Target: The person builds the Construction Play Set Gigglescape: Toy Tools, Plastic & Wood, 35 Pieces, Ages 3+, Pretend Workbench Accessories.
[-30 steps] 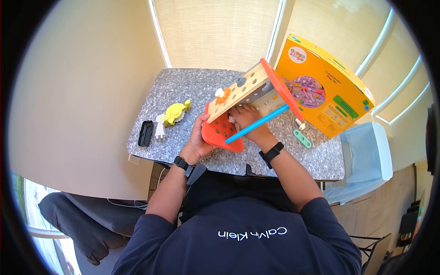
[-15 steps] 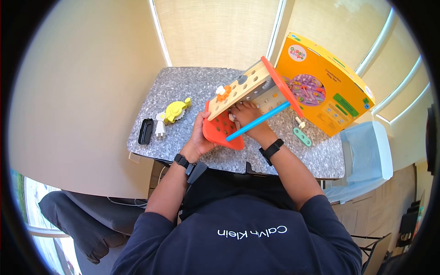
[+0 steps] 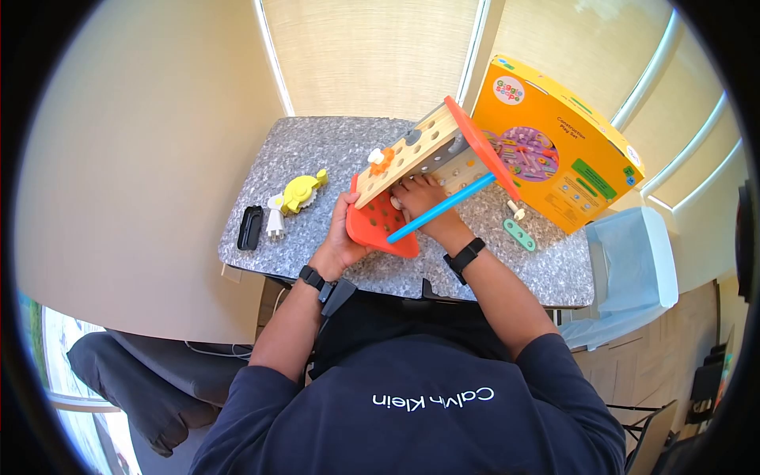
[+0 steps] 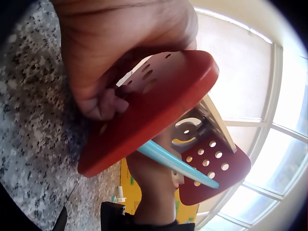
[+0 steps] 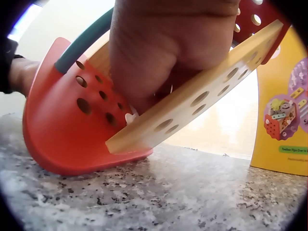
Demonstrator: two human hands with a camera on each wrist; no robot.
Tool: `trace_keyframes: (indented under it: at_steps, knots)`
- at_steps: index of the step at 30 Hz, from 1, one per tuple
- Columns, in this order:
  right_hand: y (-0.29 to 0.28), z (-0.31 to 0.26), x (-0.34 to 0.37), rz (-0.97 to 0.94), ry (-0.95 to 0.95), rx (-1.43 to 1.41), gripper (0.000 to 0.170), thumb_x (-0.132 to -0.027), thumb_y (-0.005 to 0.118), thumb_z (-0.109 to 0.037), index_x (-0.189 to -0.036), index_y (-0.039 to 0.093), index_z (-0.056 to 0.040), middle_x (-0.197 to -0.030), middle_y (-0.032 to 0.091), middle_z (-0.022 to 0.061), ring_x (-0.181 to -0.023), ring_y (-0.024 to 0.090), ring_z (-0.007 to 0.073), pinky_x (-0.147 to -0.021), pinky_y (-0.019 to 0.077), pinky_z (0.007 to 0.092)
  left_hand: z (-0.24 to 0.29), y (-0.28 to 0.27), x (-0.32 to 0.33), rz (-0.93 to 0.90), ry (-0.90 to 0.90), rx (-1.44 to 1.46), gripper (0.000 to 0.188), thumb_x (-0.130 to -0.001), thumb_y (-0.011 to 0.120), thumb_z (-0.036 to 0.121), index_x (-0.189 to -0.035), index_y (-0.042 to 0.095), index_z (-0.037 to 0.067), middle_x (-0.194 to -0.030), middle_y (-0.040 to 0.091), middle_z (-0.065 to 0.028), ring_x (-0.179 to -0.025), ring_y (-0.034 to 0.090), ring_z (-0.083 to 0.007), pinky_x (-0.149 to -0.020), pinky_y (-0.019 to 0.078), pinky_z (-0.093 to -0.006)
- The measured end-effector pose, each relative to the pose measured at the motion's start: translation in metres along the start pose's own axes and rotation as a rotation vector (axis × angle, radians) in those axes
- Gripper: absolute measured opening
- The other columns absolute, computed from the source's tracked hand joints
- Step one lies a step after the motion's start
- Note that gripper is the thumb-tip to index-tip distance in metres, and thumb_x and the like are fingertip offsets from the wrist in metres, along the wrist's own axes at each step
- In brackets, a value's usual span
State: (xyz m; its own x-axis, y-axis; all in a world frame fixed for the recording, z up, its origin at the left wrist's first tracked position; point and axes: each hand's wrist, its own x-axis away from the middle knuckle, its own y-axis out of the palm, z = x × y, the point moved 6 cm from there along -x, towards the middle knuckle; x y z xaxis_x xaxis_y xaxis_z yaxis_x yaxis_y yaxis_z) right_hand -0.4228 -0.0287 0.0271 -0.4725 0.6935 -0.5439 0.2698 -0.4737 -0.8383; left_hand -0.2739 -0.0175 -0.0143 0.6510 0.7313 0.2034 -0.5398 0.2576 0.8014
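Observation:
A toy toolbox with red end panels, pierced wooden sides and a blue rod is held tilted over the table. My left hand grips the near red panel, its fingers curled under the edge in the left wrist view. Inside the box, my right hand pinches a small white piece against that panel; in the right wrist view the white piece shows below my fingertips. An orange gear with a white bolt sits on the upper wooden side.
On the speckled table lie a yellow and white toy saw and a black tray at left. A cream bolt and green strip lie at right, before a big yellow box. A blue-lined bin stands beyond.
The toolbox and both hands have shifted very slightly left in the head view. My grip on the panel and the right hand's place inside the box look the same.

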Motion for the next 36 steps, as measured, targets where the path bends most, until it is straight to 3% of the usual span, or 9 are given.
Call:
trace_keyframes:
  at_steps: [8,14,22,24,29,36]
  knots:
    - [-0.003,0.001,-0.005,-0.007,0.104,-0.029,0.017,-0.088,0.063,-0.017,-0.102,0.069,-0.0087,-0.101,0.069,0.0107,-0.106,0.063,0.0295,-0.098,0.0478,0.0428,0.002,0.002,0.0,-0.009,0.019,-0.019,0.077,-0.091,0.056,0.057,-0.153,0.048,0.011,-0.15,0.058,-0.0117,-0.134,0.058,-0.0304,-0.112,0.0474,-0.0519]
    - [-0.002,-0.002,-0.003,-0.001,-0.021,-0.001,0.021,-0.089,0.063,-0.017,-0.106,0.07,-0.0083,-0.101,0.069,0.0101,-0.106,0.063,0.0302,-0.097,0.0484,0.0436,0.001,-0.002,0.0,0.006,0.003,-0.009,0.078,-0.091,0.056,0.057,-0.154,0.047,0.011,-0.15,0.057,-0.0114,-0.135,0.058,-0.0296,-0.112,0.0478,-0.0505]
    - [0.005,0.001,-0.004,-0.07,0.042,0.0,0.022,-0.086,0.066,-0.019,-0.105,0.071,-0.008,-0.104,0.07,0.011,-0.106,0.064,0.0309,-0.099,0.0481,0.044,0.002,0.003,-0.004,-0.065,0.013,-0.012,0.077,-0.091,0.056,0.057,-0.153,0.048,0.012,-0.149,0.058,-0.0107,-0.134,0.058,-0.0289,-0.113,0.0468,-0.0504]
    - [0.004,0.003,-0.003,-0.08,0.081,-0.031,0.022,-0.086,0.066,-0.019,-0.105,0.071,-0.008,-0.104,0.07,0.0112,-0.107,0.064,0.0311,-0.099,0.0479,0.044,0.001,0.002,-0.002,0.009,0.025,-0.008,0.075,-0.092,0.054,0.056,-0.151,0.049,0.01,-0.148,0.059,-0.0116,-0.131,0.06,-0.0308,-0.112,0.0457,-0.0531]
    - [0.005,0.0,-0.002,-0.008,0.014,0.014,0.021,-0.088,0.065,-0.019,-0.105,0.071,-0.009,-0.103,0.07,0.0112,-0.108,0.064,0.0303,-0.1,0.0467,0.0436,0.0,0.003,-0.001,-0.008,0.021,0.025,0.075,-0.092,0.054,0.056,-0.152,0.049,0.01,-0.147,0.059,-0.0114,-0.132,0.059,-0.0304,-0.114,0.044,-0.0522]
    - [0.014,0.003,-0.002,-0.077,0.038,0.035,0.021,-0.089,0.064,-0.02,-0.106,0.072,-0.0098,-0.102,0.07,0.0112,-0.108,0.064,0.0287,-0.101,0.0459,0.0419,-0.002,0.003,-0.004,-0.015,0.063,0.021,0.074,-0.092,0.054,0.054,-0.15,0.05,0.009,-0.143,0.062,-0.0117,-0.129,0.061,-0.0297,-0.113,0.0458,-0.0509]
